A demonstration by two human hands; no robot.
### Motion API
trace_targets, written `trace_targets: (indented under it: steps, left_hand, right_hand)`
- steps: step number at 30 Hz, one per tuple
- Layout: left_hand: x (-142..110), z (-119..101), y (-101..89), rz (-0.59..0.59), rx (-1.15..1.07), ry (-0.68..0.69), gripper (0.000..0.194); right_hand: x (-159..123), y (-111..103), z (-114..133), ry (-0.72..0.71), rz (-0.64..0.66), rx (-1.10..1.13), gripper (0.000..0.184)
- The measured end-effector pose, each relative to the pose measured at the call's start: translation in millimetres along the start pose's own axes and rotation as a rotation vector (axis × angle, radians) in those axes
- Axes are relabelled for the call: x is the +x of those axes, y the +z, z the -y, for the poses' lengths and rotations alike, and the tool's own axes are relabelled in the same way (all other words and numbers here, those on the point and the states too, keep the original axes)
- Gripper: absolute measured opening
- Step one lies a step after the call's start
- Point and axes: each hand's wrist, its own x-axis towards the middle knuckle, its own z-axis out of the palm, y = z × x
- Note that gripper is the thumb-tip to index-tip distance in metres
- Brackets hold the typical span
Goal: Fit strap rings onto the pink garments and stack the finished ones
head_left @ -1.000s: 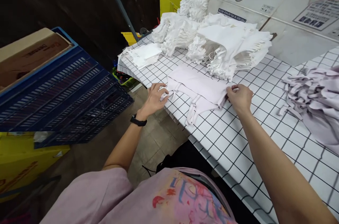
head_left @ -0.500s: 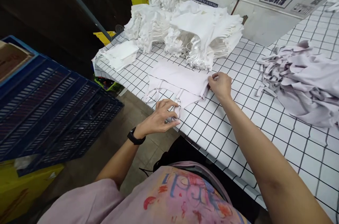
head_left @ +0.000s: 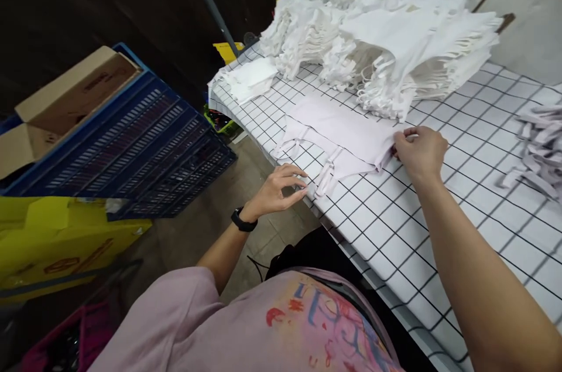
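Observation:
A pale lilac top with thin shoulder straps (head_left: 346, 129) lies flat on the checked tabletop (head_left: 373, 225), its straps toward the front edge. My right hand (head_left: 421, 152) pinches the top's right edge between thumb and fingers; the fingertips are partly hidden. Just short of the nearer strap loop, over the table's front edge, my left hand (head_left: 283, 187) has its thumb and fingers apart and holds nothing.
Stacks of white strappy garments (head_left: 413, 50) stand behind the top, with a few more white pieces (head_left: 250, 79) at the left corner. Lilac garments (head_left: 542, 155) are heaped on the right. Blue crates (head_left: 167, 132) stand left across a gap; a white carton (head_left: 531, 26) is behind.
My left hand went from the top's left strap to its nearer strap, then drew slightly away from it. My right hand has stayed at the right edge. The camera view swung right, then back left.

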Motion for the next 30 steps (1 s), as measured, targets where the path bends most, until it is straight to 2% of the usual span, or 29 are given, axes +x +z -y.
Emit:
trace_targets:
  steps: [3,5,7,10,17,23,30]
  left_hand:
    - [1,16,0.4,-0.214,0.183,-0.183,0.016]
    - [3,29,-3.1,-0.293,0.311,-0.302,0.016]
    - [6,39,-8.4,-0.275,0.378,-0.362,0.020]
    - [9,47,-16.8,-0.209,0.393,-0.372,0.013]
    - [16,53,-30.7,-0.263,0.349,-0.356,0.005]
    - [24,60,-34.5,-0.224,0.227,-0.373,0.004]
    - [23,60,-34.4,-0.253,0.242,-0.426,0.015]
  right_hand:
    - [-1,-2,4,0.052,0.018,-0.009,0.005]
    - [-3,-3,6,0.048,0.024,-0.026,0.006]
    - [-4,-4,8,0.052,0.027,-0.037,0.007]
    - [-4,-4,8,0.048,0.033,-0.051,0.007]
    - [-1,0,3,0.058,0.002,-0.073,0.002]
    - [-1,0,5,0.060,0.009,-0.085,0.002]
    - [-4,-3,12,0.074,0.018,-0.112,0.002]
